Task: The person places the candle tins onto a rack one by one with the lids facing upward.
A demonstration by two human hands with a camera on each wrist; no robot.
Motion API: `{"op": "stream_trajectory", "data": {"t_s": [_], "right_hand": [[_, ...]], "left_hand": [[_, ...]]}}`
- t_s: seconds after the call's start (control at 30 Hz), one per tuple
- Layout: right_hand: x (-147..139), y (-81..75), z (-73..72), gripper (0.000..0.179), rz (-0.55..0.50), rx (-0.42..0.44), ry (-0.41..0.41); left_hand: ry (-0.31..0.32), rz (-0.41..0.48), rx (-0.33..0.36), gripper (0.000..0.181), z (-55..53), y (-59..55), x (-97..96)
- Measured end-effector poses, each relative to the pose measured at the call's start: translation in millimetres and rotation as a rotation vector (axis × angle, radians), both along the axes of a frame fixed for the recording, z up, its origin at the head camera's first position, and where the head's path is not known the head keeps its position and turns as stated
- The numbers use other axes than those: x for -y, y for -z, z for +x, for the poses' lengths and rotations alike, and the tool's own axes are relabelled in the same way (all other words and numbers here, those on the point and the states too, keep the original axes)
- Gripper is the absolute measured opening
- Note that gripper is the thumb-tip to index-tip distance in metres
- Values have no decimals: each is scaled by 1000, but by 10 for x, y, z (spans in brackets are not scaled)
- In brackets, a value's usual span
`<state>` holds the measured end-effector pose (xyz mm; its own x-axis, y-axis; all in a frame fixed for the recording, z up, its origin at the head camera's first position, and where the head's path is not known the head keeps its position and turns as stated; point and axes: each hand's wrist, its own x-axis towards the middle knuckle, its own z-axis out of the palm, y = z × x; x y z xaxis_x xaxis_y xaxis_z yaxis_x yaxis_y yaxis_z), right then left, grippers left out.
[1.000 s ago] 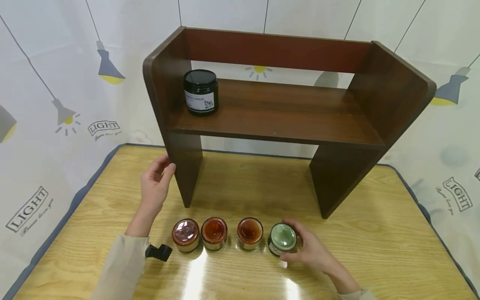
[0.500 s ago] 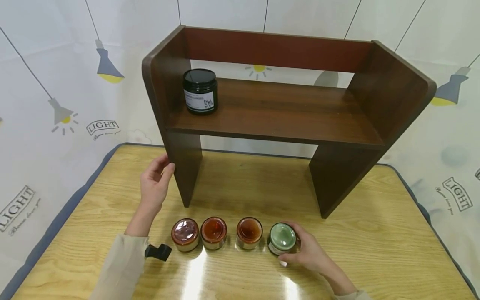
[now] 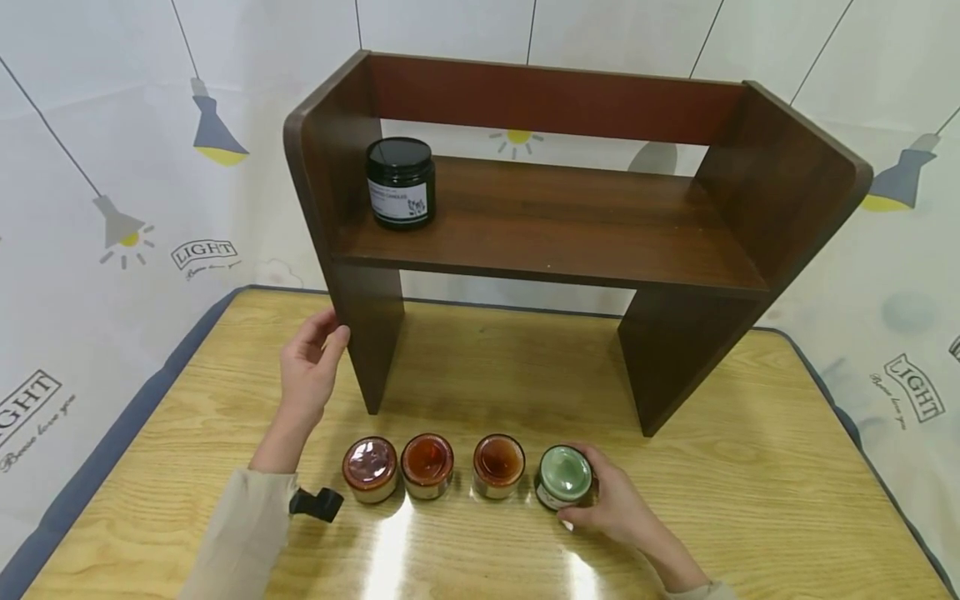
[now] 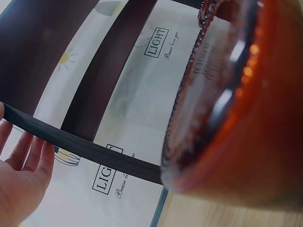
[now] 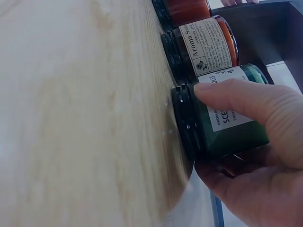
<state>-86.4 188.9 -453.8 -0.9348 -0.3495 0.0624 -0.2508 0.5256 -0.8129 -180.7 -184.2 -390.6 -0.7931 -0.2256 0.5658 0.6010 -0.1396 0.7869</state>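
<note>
In the head view, my right hand (image 3: 618, 504) grips a green candle jar (image 3: 566, 473) standing upside down on the table. The right wrist view shows its black lid (image 5: 188, 124) at the tabletop, with thumb and fingers on either side of the glass. My left hand (image 3: 309, 367) holds the front edge of the left side panel (image 3: 367, 350) of a dark brown wooden shelf (image 3: 555, 225). Left of the green jar stand an amber candle jar (image 3: 499, 467), a redder one (image 3: 428, 467) and a reddish-brown one (image 3: 370, 469), in a row.
A dark candle jar (image 3: 401, 183) with a white label stands at the left end of the shelf board. A black bracket-like piece (image 3: 318, 504) juts out by my left wrist. Behind the wooden table (image 3: 765, 500) hangs a lamp-printed cloth (image 3: 90, 333).
My right hand has shifted very slightly around the green candle jar, which stays in its place. The left hand and the other jars have not visibly moved.
</note>
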Motion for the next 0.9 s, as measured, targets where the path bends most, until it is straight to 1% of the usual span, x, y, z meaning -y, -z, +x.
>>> {"op": "stream_trajectory", "data": {"t_s": [0.13,0.27,0.33,0.6,0.67,0.9], "right_hand": [[10,6,3,77,26,-11,24],[12,12,6,76,26,-12,39],[8,21,7,75,33,-26,48],[3,48,-8,75,-5,-81,43],[7,49,-11,75,-5,-90,47],[10,16,20,74,-11,-18,78]], "left_hand": [[4,4,-10,31,0,0,0],[5,5,-12,32,-2,2,1],[8,5,-11,32,-3,2,2],[1,-11,-2,38,-3,-20,5],[6,-2,-6,37,-4,-21,5],[0,8,3,35,-1,-11,3]]}}
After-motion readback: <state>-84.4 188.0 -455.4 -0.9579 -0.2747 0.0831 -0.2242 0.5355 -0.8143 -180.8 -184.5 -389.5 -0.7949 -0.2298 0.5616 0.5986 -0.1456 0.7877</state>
